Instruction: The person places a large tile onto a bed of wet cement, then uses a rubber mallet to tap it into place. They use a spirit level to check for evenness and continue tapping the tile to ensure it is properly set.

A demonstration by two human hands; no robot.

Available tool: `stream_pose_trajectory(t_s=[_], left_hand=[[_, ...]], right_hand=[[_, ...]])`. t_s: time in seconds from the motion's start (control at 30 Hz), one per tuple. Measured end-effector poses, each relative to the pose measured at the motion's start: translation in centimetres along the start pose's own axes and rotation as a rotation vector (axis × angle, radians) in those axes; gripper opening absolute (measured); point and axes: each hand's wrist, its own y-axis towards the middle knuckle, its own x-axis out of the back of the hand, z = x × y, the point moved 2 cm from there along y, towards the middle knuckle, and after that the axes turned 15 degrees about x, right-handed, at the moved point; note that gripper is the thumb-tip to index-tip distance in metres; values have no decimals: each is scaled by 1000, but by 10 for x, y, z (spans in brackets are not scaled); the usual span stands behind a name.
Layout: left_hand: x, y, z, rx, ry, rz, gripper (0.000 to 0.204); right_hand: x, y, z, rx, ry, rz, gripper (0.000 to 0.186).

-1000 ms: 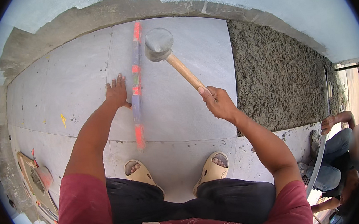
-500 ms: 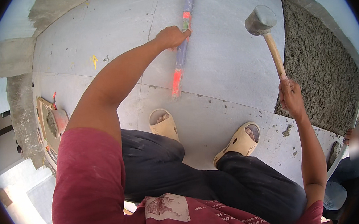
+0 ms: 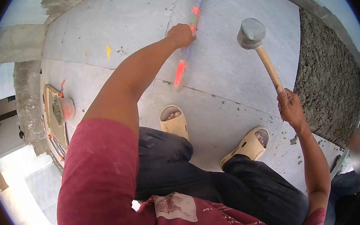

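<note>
My left hand point(image 3: 181, 35) is closed round a long spirit level point(image 3: 187, 52), blue-grey with bright red-orange bands. The level lies across large pale grey floor tiles point(image 3: 244, 75), its near end close to a tile joint. In my right hand point(image 3: 291, 109) is the wooden handle of a rubber mallet point(image 3: 251, 33). Its dusty grey head is raised over the tile to the right of the level. My fingers wrap the handle near its lower end.
Wet grey mortar point(image 3: 327, 75) borders the tiles on the right. At the left stand a reddish bucket point(image 3: 66, 108) and a wooden-edged board with tools. My sandalled feet point(image 3: 174, 120) rest on the near tiles. Another person point(image 3: 346, 186) is at the lower right.
The mallet head has shifted slightly left and down in the picture. My left hand still grips the level, whose near end appears a little higher. The whole view has moved a little.
</note>
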Motion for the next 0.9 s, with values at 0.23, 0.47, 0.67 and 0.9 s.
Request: stream_pose_trajectory(t_s=[0.23,0.47,0.67,0.9], left_hand=[[-5,-23,-10,-1,18,-263,45],[-57,-139,-50,-513,573,40,59],[-109,-213,-69,-8,347,519,105],[-123,-211,-74,88,110,635,113]], right_hand=[[-25,4,34,392,108,-20,44],[-33,46,-43,237,-274,77,56],[-7,51,61,417,30,-60,54],[-45,76,-35,426,-273,152,54]])
